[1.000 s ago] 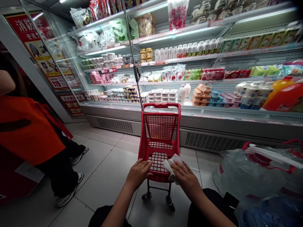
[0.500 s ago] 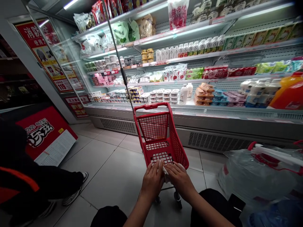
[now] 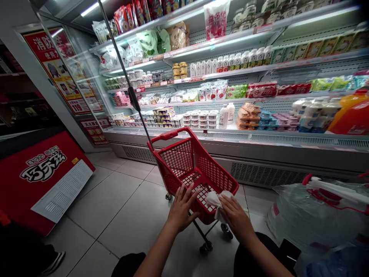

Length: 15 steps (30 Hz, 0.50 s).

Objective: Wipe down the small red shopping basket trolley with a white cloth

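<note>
A small red plastic shopping cart stood at an angle on a gray tile floor, its handle at the far end and a thin dark pole rising by the handle's left side. The person's left hand was open, fingers spread, at the cart's near left edge; whether it touched the rim could not be told. The right hand gripped a crumpled white cloth at the cart's near right rim, fingers laid over the fabric.

Behind the cart ran a refrigerated display case, its lit shelves stocked with bags, stacked lidded cups and two white bottles. Well left of the cart was a red chest freezer; nearer on that side showed another person's striped sneaker. Right of the cart sat a large clear water jug.
</note>
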Each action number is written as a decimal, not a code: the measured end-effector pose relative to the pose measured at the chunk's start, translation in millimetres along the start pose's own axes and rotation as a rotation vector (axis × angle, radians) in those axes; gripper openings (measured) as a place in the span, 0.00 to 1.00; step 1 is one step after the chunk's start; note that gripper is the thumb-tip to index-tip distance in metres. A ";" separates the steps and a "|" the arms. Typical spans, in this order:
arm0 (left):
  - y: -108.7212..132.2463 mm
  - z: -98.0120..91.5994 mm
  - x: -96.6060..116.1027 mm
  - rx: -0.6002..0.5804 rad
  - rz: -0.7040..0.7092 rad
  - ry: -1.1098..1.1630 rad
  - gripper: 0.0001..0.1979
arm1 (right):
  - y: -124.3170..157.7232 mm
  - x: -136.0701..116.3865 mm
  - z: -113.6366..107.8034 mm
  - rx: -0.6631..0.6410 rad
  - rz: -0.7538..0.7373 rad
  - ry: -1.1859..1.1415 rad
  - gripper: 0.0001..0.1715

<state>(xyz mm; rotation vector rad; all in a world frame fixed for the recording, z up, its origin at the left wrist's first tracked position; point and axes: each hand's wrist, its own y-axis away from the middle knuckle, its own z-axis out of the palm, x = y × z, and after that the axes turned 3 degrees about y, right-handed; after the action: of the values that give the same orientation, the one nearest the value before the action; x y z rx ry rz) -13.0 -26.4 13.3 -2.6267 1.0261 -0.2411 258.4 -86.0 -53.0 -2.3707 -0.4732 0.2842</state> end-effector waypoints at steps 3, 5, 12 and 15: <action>-3.2 10.8 28.3 0.061 -0.045 0.010 0.48 | 0.6 -26.3 6.5 0.028 -0.024 0.017 0.27; -4.1 13.5 42.9 0.086 -0.065 0.002 0.50 | 1.3 -32.8 6.2 0.041 -0.001 0.047 0.28; -12.5 -3.5 20.2 0.070 0.055 -0.098 0.42 | 17.2 17.1 -11.2 0.027 -0.081 0.094 0.24; -22.4 -14.9 -10.2 0.138 -0.016 -0.156 0.39 | 27.8 36.6 -15.7 0.041 -0.044 0.126 0.24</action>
<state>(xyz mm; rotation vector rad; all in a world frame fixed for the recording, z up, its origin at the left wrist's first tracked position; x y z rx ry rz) -10.4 -7.2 34.6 -2.4859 0.9044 -0.1040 303.9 -99.6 -62.9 -2.3187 -0.4550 0.1222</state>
